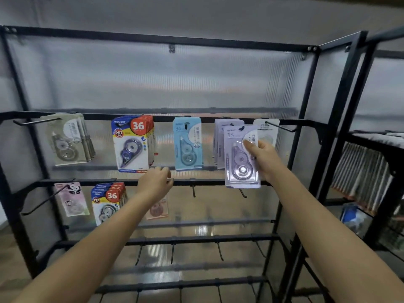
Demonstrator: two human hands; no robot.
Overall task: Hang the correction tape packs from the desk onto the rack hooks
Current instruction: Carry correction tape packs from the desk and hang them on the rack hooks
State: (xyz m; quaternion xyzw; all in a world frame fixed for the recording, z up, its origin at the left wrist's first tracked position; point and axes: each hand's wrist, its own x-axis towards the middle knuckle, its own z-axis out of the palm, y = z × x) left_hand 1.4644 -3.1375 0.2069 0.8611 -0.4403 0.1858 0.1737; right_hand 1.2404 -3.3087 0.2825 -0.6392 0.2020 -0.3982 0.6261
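Observation:
My right hand (pixel 264 159) grips a lilac correction tape pack (pixel 239 158) by its right edge, holding it upright in front of several matching lilac packs (pixel 218 141) that hang on the upper bar of the black rack (pixel 306 119). The held pack's hang hole is near the hook there; I cannot tell whether it is threaded. My left hand (pixel 156 182) hovers with loosely curled fingers in front of the second bar, holding nothing. A light blue pack (pixel 188 145) hangs between the two hands.
Blue and red "36" packs (pixel 133 143) and beige packs (pixel 70 141) hang on the upper bar. A panda pack (pixel 73 200), more "36" packs (pixel 108 202) and a pink pack (pixel 158 208) hang lower. Bare hooks (pixel 193 191) jut forward. A second rack (pixel 371 167) stands right.

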